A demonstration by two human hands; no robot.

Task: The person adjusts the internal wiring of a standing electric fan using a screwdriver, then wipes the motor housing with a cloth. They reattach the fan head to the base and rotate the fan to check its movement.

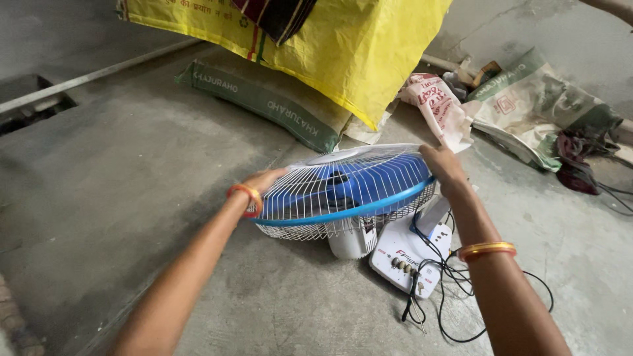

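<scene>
We grip the blue-rimmed white wire fan cage (346, 188) with left hand (264, 179) and right hand (443, 166); cage closed, blue blades inside, on the concrete floor (132, 165).

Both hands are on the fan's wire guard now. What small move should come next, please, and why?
Probably lift the fan head a little, kept level. The left hand and right hand grip opposite sides of the wire guard, so the hold looks balanced. The black cord lies tangled beside the white base, so a slow, small rise should avoid tugging it.
</scene>
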